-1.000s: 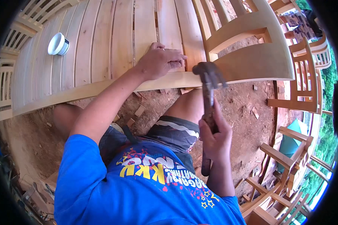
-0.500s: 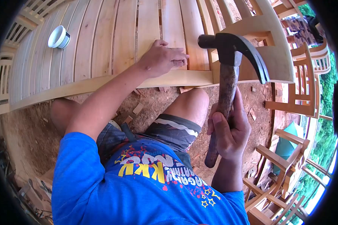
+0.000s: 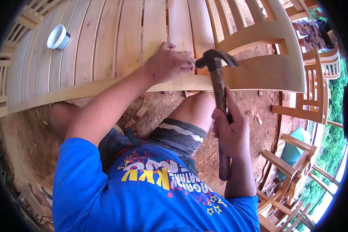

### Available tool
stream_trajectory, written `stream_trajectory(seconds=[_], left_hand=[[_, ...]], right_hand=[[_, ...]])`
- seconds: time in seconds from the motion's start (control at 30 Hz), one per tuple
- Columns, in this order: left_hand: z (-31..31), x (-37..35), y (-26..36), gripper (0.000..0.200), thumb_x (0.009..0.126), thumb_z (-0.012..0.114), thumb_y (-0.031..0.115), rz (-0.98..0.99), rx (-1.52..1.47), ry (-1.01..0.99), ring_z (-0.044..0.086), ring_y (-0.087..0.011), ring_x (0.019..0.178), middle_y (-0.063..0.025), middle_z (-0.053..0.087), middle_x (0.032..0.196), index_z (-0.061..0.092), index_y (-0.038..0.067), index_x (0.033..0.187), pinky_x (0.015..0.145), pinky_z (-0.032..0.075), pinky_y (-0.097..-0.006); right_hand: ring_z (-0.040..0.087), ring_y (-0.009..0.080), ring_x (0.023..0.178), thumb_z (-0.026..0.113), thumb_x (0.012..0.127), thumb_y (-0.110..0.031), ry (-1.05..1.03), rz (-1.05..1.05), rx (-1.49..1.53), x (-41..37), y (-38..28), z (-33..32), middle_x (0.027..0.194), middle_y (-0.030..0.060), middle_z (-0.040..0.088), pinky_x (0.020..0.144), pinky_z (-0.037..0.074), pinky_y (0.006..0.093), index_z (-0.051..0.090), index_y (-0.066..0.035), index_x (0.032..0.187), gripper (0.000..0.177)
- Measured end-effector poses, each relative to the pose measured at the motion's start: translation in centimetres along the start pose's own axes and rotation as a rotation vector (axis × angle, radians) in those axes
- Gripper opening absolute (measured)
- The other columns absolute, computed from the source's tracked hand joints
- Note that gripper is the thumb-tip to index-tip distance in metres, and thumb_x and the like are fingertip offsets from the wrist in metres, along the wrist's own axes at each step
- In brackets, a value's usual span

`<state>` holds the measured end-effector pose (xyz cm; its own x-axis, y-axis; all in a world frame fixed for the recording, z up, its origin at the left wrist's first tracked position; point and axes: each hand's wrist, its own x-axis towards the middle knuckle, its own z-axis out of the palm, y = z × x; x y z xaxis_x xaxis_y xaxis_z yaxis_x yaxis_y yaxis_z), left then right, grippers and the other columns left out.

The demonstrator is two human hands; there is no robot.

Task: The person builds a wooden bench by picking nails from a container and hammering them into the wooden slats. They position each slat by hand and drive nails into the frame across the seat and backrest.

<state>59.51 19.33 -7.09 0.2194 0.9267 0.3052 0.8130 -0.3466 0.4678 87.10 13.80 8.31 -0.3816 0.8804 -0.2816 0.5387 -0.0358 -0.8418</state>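
My right hand (image 3: 234,131) is wrapped round the handle of a claw hammer (image 3: 219,86), whose dark head is now low, at the bench's front corner. The striking face is beside the fingertips of my left hand (image 3: 168,63), with the claw pointing right. My left hand rests on the wooden slats (image 3: 154,36) near the front rail (image 3: 116,84). Its fingers are bent together at the end of the slats; anything between them is too small or hidden to make out.
A white tub (image 3: 58,37) stands on the slats at the left. A curved wooden side frame (image 3: 266,71) rises at the right. Wood scraps (image 3: 141,111) lie on the dirt floor. Wooden chair frames (image 3: 286,166) and a green umbrella-like cloth (image 3: 294,152) are at the lower right.
The hammer has swung down and away from me, its head shifting left towards my left fingertips. My right hand has tilted with it. My left hand has stayed nearly in place.
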Motion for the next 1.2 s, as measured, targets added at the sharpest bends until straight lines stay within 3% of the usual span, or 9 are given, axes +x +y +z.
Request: stream_trajectory(seconds=[0.2, 0.33, 0.47, 0.53, 0.6, 0.73, 0.83, 1.1, 1.2], left_hand=[[1.2, -0.3, -1.0, 0.033, 0.097, 0.081, 0.029, 0.033, -0.058, 0.015, 0.073, -0.0177, 0.127, -0.0058, 0.079, 0.135, 0.080, 0.025, 0.130, 0.118, 0.040, -0.0506], [0.4, -0.3, -0.5, 0.033, 0.099, 0.079, 0.025, -0.001, -0.031, -0.015, 0.073, -0.0168, 0.127, -0.0040, 0.080, 0.134, 0.079, 0.025, 0.132, 0.120, 0.040, -0.0506], [-0.5, 0.4, -1.1, 0.035, 0.101, 0.077, 0.023, -0.068, -0.245, -0.134, 0.072, -0.0205, 0.129, -0.0036, 0.079, 0.134, 0.078, 0.025, 0.135, 0.123, 0.036, -0.0507], [-1.7, 1.6, -2.9, 0.035, 0.103, 0.074, 0.025, -0.111, -0.413, -0.184, 0.070, -0.0219, 0.134, -0.0037, 0.077, 0.139, 0.078, 0.026, 0.138, 0.125, 0.034, -0.0507], [-3.1, 2.1, -4.1, 0.036, 0.108, 0.066, 0.035, -0.090, -0.017, -0.126, 0.057, -0.0209, 0.150, -0.0014, 0.068, 0.154, 0.076, 0.027, 0.142, 0.127, 0.031, -0.0518], [-4.0, 2.7, -5.6, 0.038, 0.111, 0.060, 0.045, -0.093, 0.096, -0.147, 0.047, -0.0188, 0.159, 0.0019, 0.062, 0.162, 0.076, 0.029, 0.142, 0.129, 0.027, -0.0531], [-3.6, 2.2, -5.1, 0.039, 0.111, 0.061, 0.046, -0.093, 0.095, -0.167, 0.045, -0.0194, 0.159, 0.0022, 0.061, 0.162, 0.075, 0.029, 0.143, 0.130, 0.026, -0.0532], [-4.1, 2.7, -5.3, 0.040, 0.112, 0.059, 0.045, -0.091, 0.146, -0.176, 0.044, -0.0208, 0.160, 0.0032, 0.060, 0.163, 0.074, 0.027, 0.145, 0.131, 0.025, -0.0545], [-4.0, 2.6, -5.2, 0.040, 0.113, 0.057, 0.045, -0.091, 0.133, -0.155, 0.045, -0.0211, 0.160, 0.0030, 0.060, 0.164, 0.074, 0.028, 0.145, 0.131, 0.026, -0.0541]], right_hand=[[0.065, 0.0107, 0.069, 0.062, 0.107, -0.002, 0.144, -0.383, 0.063, -1.4, -1.5, -0.2, 0.089, 0.0065, 0.069, 0.066, 0.056, 0.0297, 0.039, 0.006, 0.167, 0.065], [0.073, 0.0275, 0.071, 0.063, 0.107, -0.006, -0.069, 0.121, -0.167, 0.0, 0.2, 0.2, 0.090, 0.0195, 0.076, 0.073, 0.059, 0.0398, 0.045, 0.001, 0.166, 0.062], [0.068, 0.0144, 0.067, 0.063, 0.108, -0.011, 0.144, -0.069, 0.001, -1.8, -3.2, -0.6, 0.081, 0.0075, 0.071, 0.065, 0.057, 0.0322, 0.043, -0.003, 0.168, 0.064], [0.062, 0.0097, 0.063, 0.062, 0.111, -0.015, 0.264, -0.455, 0.130, -2.1, -3.7, -1.0, 0.083, 0.0031, 0.068, 0.059, 0.053, 0.0278, 0.033, 0.010, 0.168, 0.069], [0.063, 0.0101, 0.066, 0.063, 0.111, -0.017, 0.308, -0.681, 0.266, -1.8, -3.4, -1.2, 0.084, 0.0044, 0.068, 0.060, 0.053, 0.0272, 0.027, 0.014, 0.168, 0.074], [0.069, 0.0146, 0.075, 0.063, 0.109, -0.014, 0.200, -0.231, 0.019, -2.3, -1.5, -0.4, 0.085, 0.0131, 0.071, 0.068, 0.057, 0.0325, 0.031, 0.006, 0.169, 0.072], [0.075, 0.0282, 0.081, 0.065, 0.106, -0.010, 0.032, 0.070, -0.137, 0.1, 2.0, 1.9, 0.094, 0.0285, 0.074, 0.079, 0.060, 0.0413, 0.047, 0.002, 0.163, 0.061], [0.081, 0.0300, 0.092, 0.065, 0.103, 0.002, 0.342, -0.608, -0.140, -2.0, -0.6, 0.2, 0.112, 0.0281, 0.077, 0.082, 0.061, 0.0370, 0.042, 0.010, 0.163, 0.065], [0.079, 0.0416, 0.102, 0.065, 0.101, 0.001, 0.184, -0.429, -0.253, -1.3, -0.2, 0.3, 0.119, 0.0329, 0.074, 0.090, 0.061, 0.0431, 0.045, 0.008, 0.162, 0.064]])
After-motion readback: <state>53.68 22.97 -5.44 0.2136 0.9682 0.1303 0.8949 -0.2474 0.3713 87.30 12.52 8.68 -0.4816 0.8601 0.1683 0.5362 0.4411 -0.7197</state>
